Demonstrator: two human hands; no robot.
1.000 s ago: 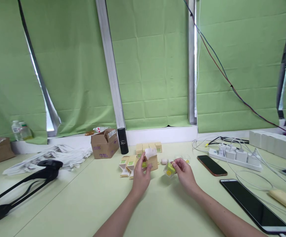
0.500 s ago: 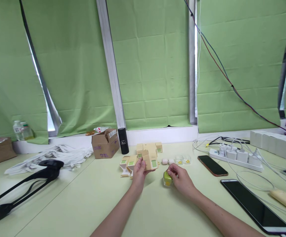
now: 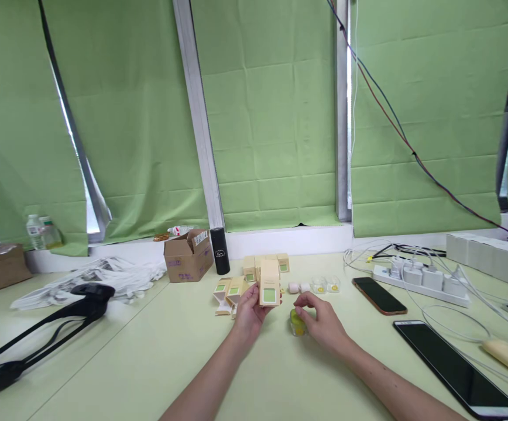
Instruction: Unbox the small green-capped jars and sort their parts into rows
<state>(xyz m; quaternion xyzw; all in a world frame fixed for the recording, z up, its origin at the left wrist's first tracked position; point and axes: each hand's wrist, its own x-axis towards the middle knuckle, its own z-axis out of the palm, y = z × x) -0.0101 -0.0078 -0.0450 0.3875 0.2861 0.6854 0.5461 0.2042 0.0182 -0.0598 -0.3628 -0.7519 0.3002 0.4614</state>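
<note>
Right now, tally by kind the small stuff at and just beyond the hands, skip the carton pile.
Tan carton, in left hand: 1
Green piece, under right hand: 1
Clear cases: 2
Pale pink pieces: 2
Total: 6

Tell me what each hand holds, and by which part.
Left hand holds the tan carton by its lower end; right hand grips the small green case from above.

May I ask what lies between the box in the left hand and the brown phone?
In the head view, two small pale pieces and two clear cases sit in a row between the box and the brown phone.
</note>
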